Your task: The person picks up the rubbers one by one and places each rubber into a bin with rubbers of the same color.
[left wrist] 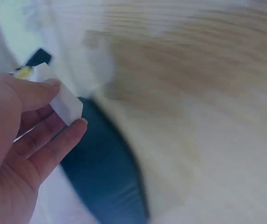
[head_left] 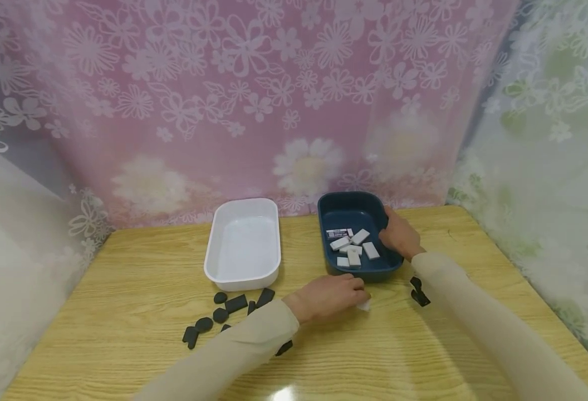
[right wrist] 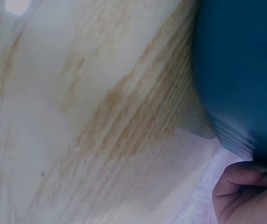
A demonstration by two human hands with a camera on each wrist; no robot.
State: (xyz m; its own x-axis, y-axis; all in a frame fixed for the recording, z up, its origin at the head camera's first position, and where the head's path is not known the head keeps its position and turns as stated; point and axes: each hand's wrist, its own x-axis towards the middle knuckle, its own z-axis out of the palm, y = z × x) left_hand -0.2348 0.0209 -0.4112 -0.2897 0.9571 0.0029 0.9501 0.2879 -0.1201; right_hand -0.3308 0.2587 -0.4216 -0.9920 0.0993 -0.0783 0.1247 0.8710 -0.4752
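My left hand [head_left: 330,296] pinches a small white block [left wrist: 64,99] between thumb and fingers, just in front of the dark blue basin [head_left: 369,274]. In the left wrist view the block stands out past the fingertips, with the basin's side behind it. At the basin's right side, my right hand [head_left: 400,234] grips the rim, its fingers curled there in the right wrist view. Inside the basin lie several white blocks [head_left: 371,250] and a printed label [head_left: 336,234].
A white basin [head_left: 270,281] stands left of the blue one. Several black pieces [head_left: 236,303], round and angular, are scattered in front of it, some partly hidden by the left sleeve [head_left: 254,340]. A floral curtain [head_left: 254,111] hangs behind the wooden table [head_left: 138,278].
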